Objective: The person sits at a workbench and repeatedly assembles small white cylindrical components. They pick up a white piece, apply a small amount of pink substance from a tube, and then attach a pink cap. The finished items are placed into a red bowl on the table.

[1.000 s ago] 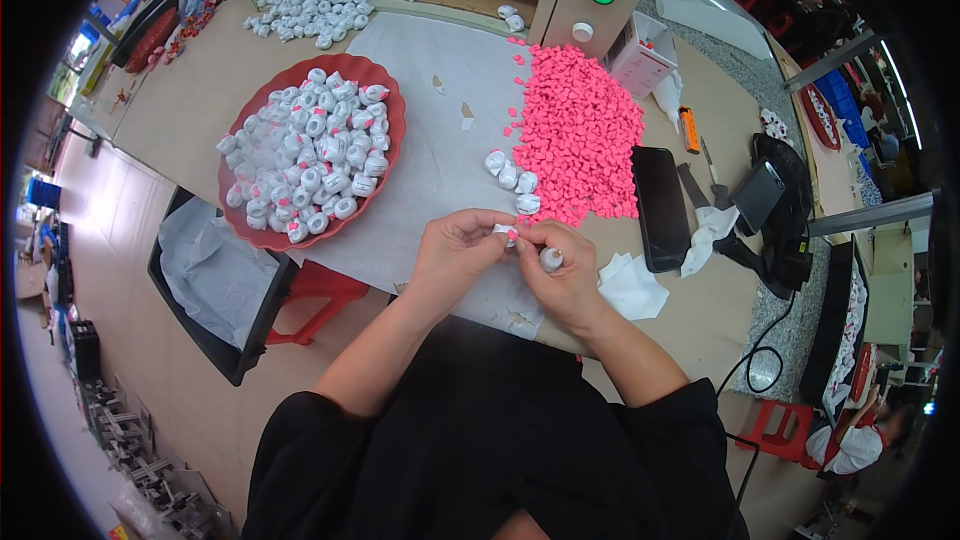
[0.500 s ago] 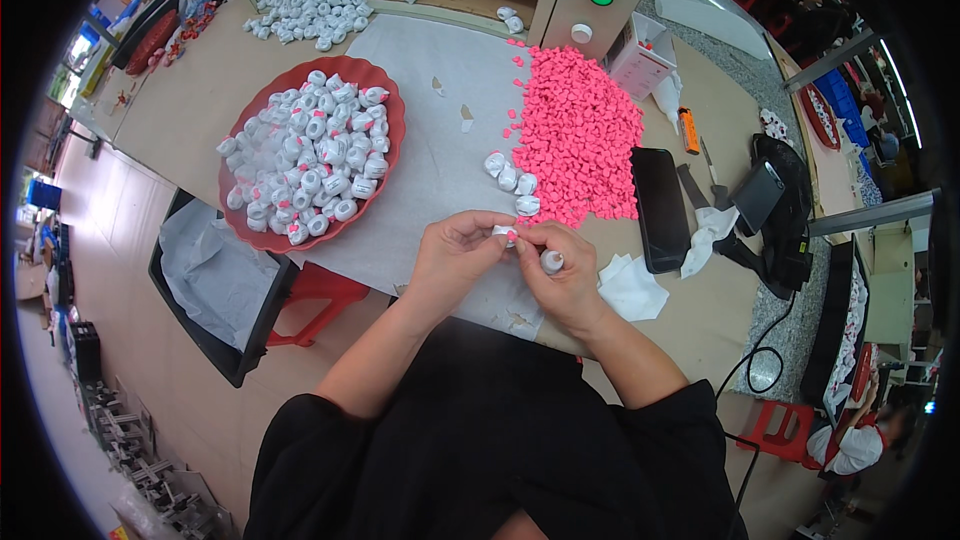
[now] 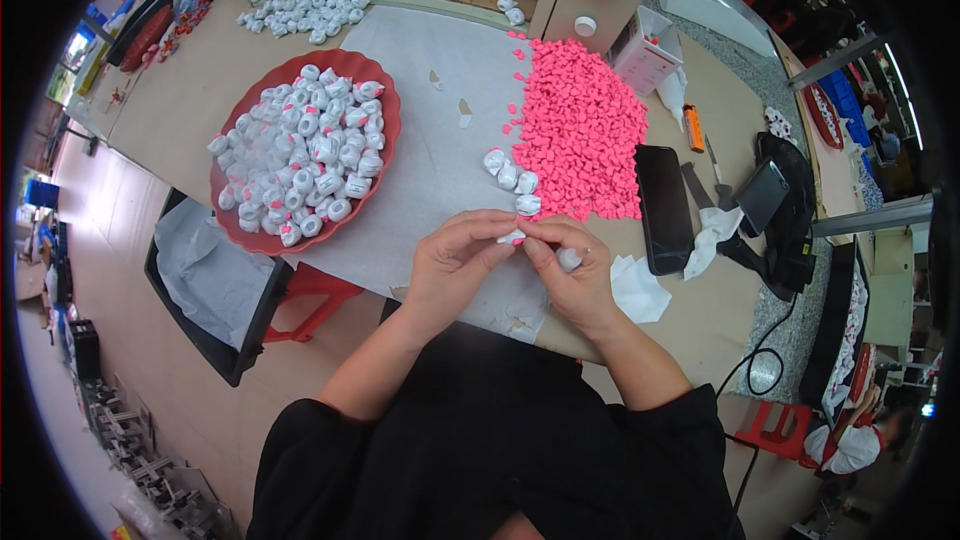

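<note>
My left hand (image 3: 450, 270) and my right hand (image 3: 578, 280) meet over the near edge of the table. Between their fingertips they pinch a small white piece with a pink part (image 3: 513, 237). A white rounded thing with a small tip (image 3: 569, 259) is also tucked in my right hand; most of it is hidden by the fingers. Just beyond my fingers sit several white pieces (image 3: 526, 204) in a short row. They lie along the left side of a wide heap of small pink pieces (image 3: 580, 130).
On the left, a red scalloped bowl (image 3: 392, 130) holds many white-and-pink pieces. White pieces (image 3: 305, 0) are heaped at the back. At right lie a black phone (image 3: 663, 210), an orange lighter (image 3: 693, 128), white cloths (image 3: 640, 290) and a white bottle (image 3: 673, 92). A black tray (image 3: 240, 360) sits below the table's left edge.
My hands have turned the small piece slightly, and my right hand has shifted a little to the right with the white rounded thing. The view has moved slightly.
</note>
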A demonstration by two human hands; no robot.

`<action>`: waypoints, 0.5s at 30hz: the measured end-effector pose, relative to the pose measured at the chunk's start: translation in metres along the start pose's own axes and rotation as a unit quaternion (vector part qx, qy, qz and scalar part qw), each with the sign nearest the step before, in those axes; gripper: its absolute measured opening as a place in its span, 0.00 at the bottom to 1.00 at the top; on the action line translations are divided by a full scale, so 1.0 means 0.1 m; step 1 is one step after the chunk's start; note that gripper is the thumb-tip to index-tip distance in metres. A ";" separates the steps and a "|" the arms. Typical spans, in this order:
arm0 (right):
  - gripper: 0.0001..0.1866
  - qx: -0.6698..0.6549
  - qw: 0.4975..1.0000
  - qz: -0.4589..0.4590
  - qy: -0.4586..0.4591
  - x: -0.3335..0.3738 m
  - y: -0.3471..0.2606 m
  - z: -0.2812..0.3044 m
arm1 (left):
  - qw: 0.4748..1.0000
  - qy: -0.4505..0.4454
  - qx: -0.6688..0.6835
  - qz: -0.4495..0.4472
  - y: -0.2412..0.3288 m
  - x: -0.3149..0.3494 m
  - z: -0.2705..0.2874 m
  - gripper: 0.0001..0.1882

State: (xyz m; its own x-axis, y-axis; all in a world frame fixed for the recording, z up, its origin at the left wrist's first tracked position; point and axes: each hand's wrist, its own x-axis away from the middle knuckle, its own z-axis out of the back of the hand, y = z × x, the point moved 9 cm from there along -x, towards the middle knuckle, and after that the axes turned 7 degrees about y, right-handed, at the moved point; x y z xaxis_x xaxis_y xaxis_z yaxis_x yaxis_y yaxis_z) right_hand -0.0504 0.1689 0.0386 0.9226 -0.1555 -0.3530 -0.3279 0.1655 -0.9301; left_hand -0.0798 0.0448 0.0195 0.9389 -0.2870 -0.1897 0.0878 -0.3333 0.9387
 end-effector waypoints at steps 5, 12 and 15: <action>0.10 -0.001 1.000 -0.007 -0.002 0.00 0.01 0.00 | 1.000 -0.008 0.017 0.010 -0.05 -0.01 0.00 0.13; 0.09 -0.008 0.999 -0.028 -0.013 -0.01 0.02 0.00 | 0.993 -0.008 0.061 0.101 -0.17 0.01 -0.02 0.13; 0.08 -0.029 0.998 -0.059 -0.006 0.01 0.09 0.00 | 0.991 -0.006 0.049 0.128 -0.23 0.01 0.00 0.12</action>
State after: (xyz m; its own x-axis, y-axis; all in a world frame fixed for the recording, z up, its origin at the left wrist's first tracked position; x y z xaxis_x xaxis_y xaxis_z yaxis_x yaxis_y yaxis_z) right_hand -0.0522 0.1706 0.0304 0.9578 -0.1585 -0.2398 -0.2277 0.0910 -0.9695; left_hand -0.0805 0.0525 -0.0022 0.9223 -0.3836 0.0467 -0.1853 -0.3330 0.9246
